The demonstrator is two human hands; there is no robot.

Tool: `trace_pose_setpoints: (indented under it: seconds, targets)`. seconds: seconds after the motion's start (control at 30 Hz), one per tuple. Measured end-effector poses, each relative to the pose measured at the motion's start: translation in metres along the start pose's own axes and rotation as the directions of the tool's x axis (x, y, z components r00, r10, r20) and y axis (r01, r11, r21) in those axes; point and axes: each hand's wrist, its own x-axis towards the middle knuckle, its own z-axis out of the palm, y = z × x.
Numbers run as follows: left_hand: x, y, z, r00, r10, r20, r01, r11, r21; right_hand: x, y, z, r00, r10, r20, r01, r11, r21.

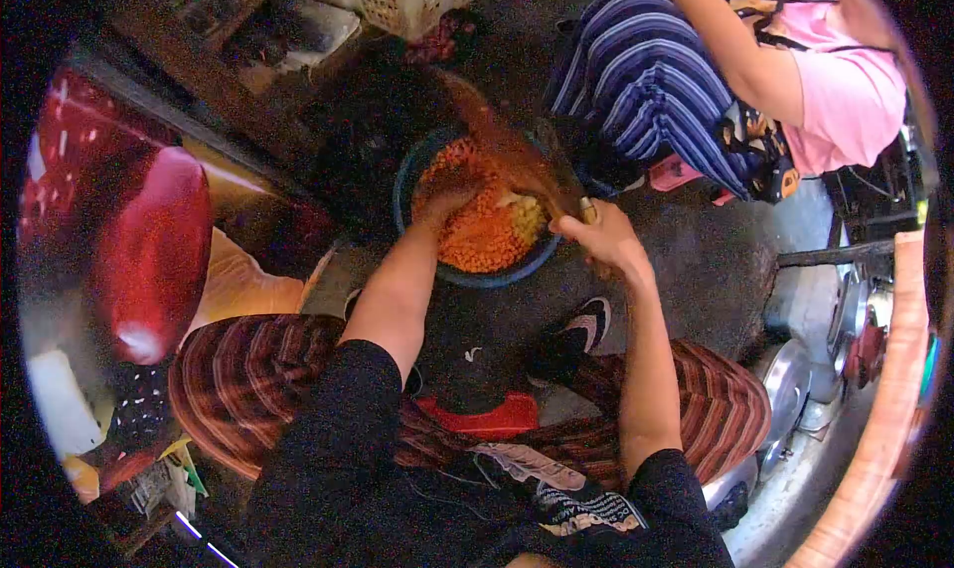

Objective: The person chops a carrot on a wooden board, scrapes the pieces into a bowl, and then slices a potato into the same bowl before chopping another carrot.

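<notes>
A round blue basin [399, 205] stands on the floor in front of me. It holds a heap of small orange pieces [482, 235], with yellow-green bits [527, 218] on the right side. My left hand [452, 200] reaches into the basin against the orange pieces; its fingers are blurred and partly hidden. Closed around the handle of a long brown paddle-like tool [532, 175] is my right hand [604, 238], at the basin's right rim. The tool slants up and left over the basin, its far part smeared and reddish.
Another person in striped trousers [636, 71] sits at the upper right, close to the basin. A white plastic crate [407, 1] is at the top. Metal pots [785, 379] stand at right, and a red bulky object [154, 250] is at left. Red plastic [487, 416] lies between my legs.
</notes>
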Motion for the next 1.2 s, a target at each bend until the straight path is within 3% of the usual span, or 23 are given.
trace_pose_setpoints:
  seconds: [0.1, 0.2, 0.33, 0.47, 0.5, 0.57, 0.63, 0.67, 0.77, 0.83, 0.87, 0.9, 0.93, 0.97, 1.0, 1.07, 1.13, 1.2]
  targets:
    - [-0.024, 0.003, -0.03, 0.963, 0.075, 0.26, -0.001, 0.962, -0.272, 0.005, 0.003, 0.008, 1.0, 0.009, -0.002, -0.009, 1.0, 0.019]
    - [-0.052, 0.013, -0.048, 0.904, 0.128, 0.407, 0.048, 0.918, -0.394, 0.005, -0.009, 0.002, 0.999, 0.003, -0.04, -0.002, 1.0, 0.008]
    - [-0.096, 0.035, -0.071, 0.856, 0.135, 0.499, 0.08, 0.919, -0.385, 0.002, -0.016, 0.0, 0.995, 0.048, -0.085, -0.049, 0.999, -0.007]
    - [-0.131, 0.057, -0.109, 0.815, 0.128, 0.566, 0.047, 0.958, -0.283, -0.004, -0.023, -0.003, 0.997, 0.066, -0.031, -0.064, 0.996, 0.068]
    - [-0.135, 0.061, -0.116, 0.788, 0.15, 0.598, 0.018, 0.964, -0.266, -0.007, -0.025, -0.003, 0.998, 0.052, -0.028, -0.049, 0.993, 0.108]
    - [-0.124, 0.058, -0.121, 0.631, 0.305, 0.713, -0.097, 0.943, -0.318, -0.006, -0.02, 0.0, 0.999, 0.036, -0.025, -0.032, 0.988, 0.148]
    - [-0.091, 0.046, -0.095, 0.707, -0.067, 0.704, 0.216, 0.968, -0.125, 0.0, -0.006, 0.006, 0.996, 0.018, -0.089, -0.014, 0.999, 0.041]
    - [-0.086, 0.039, -0.08, 0.706, -0.068, 0.705, 0.218, 0.968, -0.124, 0.0, -0.005, 0.005, 0.996, 0.019, -0.088, -0.016, 0.999, 0.042]
    - [-0.062, 0.011, -0.032, 0.859, 0.244, 0.45, 0.034, 0.85, -0.525, 0.0, -0.008, 0.002, 0.997, 0.009, -0.081, -0.006, 1.0, 0.026]
    - [-0.056, 0.011, -0.012, 0.898, 0.39, 0.206, -0.131, 0.683, -0.719, 0.0, -0.01, 0.001, 0.996, 0.075, -0.053, -0.074, 0.997, 0.014]
    - [-0.053, 0.028, 0.007, 0.897, 0.39, 0.208, -0.13, 0.683, -0.719, 0.001, -0.009, 0.002, 0.996, 0.077, -0.054, -0.076, 0.997, 0.014]
    - [-0.056, 0.059, 0.029, 0.817, 0.558, 0.149, -0.459, 0.784, -0.419, 0.002, -0.008, 0.003, 0.995, 0.063, -0.084, -0.065, 0.998, -0.023]
    - [-0.061, 0.078, 0.04, 0.69, 0.705, 0.163, -0.709, 0.704, -0.046, 0.004, -0.007, 0.004, 0.993, 0.047, -0.112, -0.054, 0.997, -0.061]
    - [-0.07, 0.081, 0.03, 0.689, 0.706, 0.162, -0.709, 0.703, -0.049, 0.003, -0.008, 0.004, 0.992, 0.048, -0.113, -0.056, 0.996, -0.064]
    - [-0.081, 0.083, 0.013, 0.522, 0.836, 0.168, -0.852, 0.522, 0.053, 0.002, -0.011, 0.004, 0.991, 0.031, -0.131, -0.04, 0.997, -0.072]
    - [-0.074, 0.075, 0.006, 0.33, 0.924, 0.195, -0.941, 0.305, 0.147, 0.003, -0.012, 0.001, 0.988, 0.016, -0.151, -0.029, 0.996, -0.081]
    - [-0.058, 0.058, 0.003, 0.328, 0.91, 0.252, -0.938, 0.284, 0.198, 0.004, -0.011, 0.001, 0.991, 0.08, -0.11, -0.084, 0.996, -0.029]
    - [-0.045, 0.048, 0.005, 0.587, 0.744, 0.319, -0.81, 0.548, 0.211, 0.005, -0.009, 0.0, 0.992, 0.066, -0.106, -0.066, 0.998, 0.001]
